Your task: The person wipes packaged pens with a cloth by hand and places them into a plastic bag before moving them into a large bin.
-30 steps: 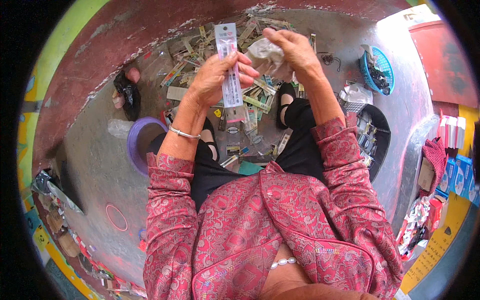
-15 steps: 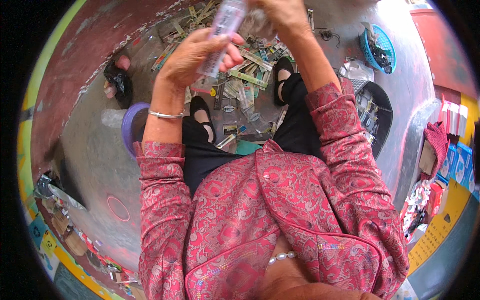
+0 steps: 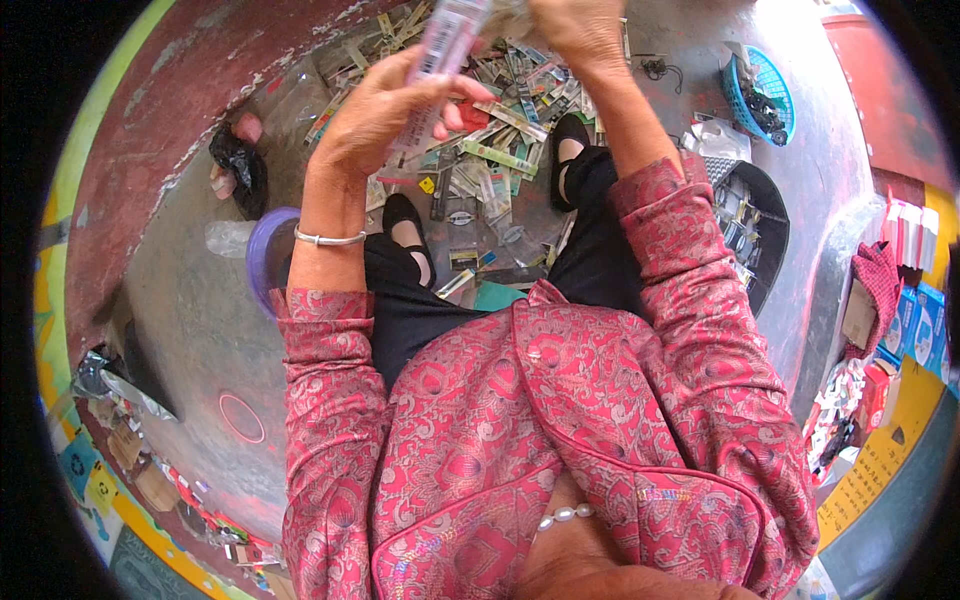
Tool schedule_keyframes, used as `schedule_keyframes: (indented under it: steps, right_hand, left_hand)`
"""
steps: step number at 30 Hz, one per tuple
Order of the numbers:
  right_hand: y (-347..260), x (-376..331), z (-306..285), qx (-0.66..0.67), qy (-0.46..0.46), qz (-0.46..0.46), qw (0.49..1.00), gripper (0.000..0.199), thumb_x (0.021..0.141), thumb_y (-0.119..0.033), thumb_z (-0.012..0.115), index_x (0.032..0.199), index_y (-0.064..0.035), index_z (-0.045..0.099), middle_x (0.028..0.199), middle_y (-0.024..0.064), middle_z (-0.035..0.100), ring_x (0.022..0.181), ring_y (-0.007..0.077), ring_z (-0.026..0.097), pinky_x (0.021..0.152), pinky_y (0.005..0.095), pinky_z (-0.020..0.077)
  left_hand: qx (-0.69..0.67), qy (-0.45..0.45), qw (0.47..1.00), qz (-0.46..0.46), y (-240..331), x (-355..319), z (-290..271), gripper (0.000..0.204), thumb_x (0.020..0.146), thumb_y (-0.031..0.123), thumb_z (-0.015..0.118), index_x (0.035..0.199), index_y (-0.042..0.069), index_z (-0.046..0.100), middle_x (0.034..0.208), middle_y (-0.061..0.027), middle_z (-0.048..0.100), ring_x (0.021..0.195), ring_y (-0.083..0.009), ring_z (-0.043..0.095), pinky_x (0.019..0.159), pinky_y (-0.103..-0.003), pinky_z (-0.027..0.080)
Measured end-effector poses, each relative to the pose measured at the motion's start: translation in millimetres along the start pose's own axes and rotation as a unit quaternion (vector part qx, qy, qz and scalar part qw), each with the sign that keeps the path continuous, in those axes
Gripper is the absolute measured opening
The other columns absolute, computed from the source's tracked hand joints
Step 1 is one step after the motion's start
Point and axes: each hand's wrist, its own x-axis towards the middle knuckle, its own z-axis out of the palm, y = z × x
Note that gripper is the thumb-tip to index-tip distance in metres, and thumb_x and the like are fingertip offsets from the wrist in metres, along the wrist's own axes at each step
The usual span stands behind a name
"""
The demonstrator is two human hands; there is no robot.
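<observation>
Thumb and fingers of the left hand point(image 3: 372, 120) pinch a slim clear packet point(image 3: 446, 48) over the floor point(image 3: 190, 325), toward its walled edge; handling it appears the step, the next move demanding steady grip. Frame-cropped, the packet's top and the right hand's point(image 3: 585, 38) fingertips are lost, their state unclear; a blurred pale item point(image 3: 511, 22) lies between.

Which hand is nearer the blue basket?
Right. The right hand is to the left of the blue basket; the left hand, holding a packet, is farther left.
</observation>
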Motion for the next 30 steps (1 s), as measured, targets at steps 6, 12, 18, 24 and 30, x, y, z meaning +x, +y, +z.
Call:
schedule_keyframes:
  steps: [6,12,18,24,30]
  right_hand:
    - [18,4,-12,0.187,-0.081,0.164,0.965,0.016,0.081,-0.014,0.058,0.082,0.0017,0.062,0.072,0.0051,0.063,0.064,0.0099,0.056,0.058,0.0239,0.0458]
    - [-9,-15,10,0.287,-0.363,0.142,0.875,0.022,0.084,-0.019,0.053,0.091,0.0009,0.060,0.080,0.0039,0.061,0.072,0.0101,0.055,0.064,0.0240,0.0450]
    - [-2,-21,24,0.294,-0.308,0.081,0.901,0.036,0.080,-0.019,0.058,0.107,0.0041,0.054,0.091,0.0101,0.061,0.083,0.0155,0.057,0.075,0.0276,0.0464]
    - [-35,-16,-2,0.267,-0.388,0.169,0.866,0.041,0.080,-0.030,0.060,0.108,-0.0005,0.056,0.087,0.0082,0.062,0.076,0.0139,0.058,0.069,0.0258,0.0472]
    - [-13,-13,14,0.244,-0.349,0.189,0.885,0.024,0.082,-0.027,0.058,0.086,-0.0049,0.064,0.073,0.0032,0.062,0.055,0.0105,0.056,0.043,0.0229,0.0439]
  left_hand:
    - [-0.220,0.190,0.957,0.016,-21,7,-34,0.034,0.084,0.009,0.054,0.116,0.002,0.045,0.102,-0.0145,0.060,0.059,-0.0059,0.052,0.052,-0.019,0.046]
    - [-0.081,0.153,0.983,0.057,-29,12,-9,0.031,0.079,0.023,0.066,0.102,0.005,0.055,0.079,0.0009,0.051,0.060,-0.0051,0.046,0.052,-0.020,0.037]
    - [0.054,0.261,0.964,-0.008,-30,12,-15,0.027,0.084,0.022,0.058,0.102,0.003,0.054,0.085,-0.0032,0.058,0.060,-0.0056,0.046,0.053,-0.018,0.039]
    - [0.051,0.342,0.938,0.002,3,4,10,0.027,0.083,0.030,0.059,0.101,0.010,0.063,0.061,0.0079,0.047,0.047,-0.0009,0.038,0.041,-0.017,0.027]
    - [0.195,0.392,0.896,-0.068,6,4,0,0.026,0.084,0.032,0.056,0.091,0.008,0.062,0.067,0.0046,0.051,0.052,-0.0055,0.045,0.044,-0.020,0.036]
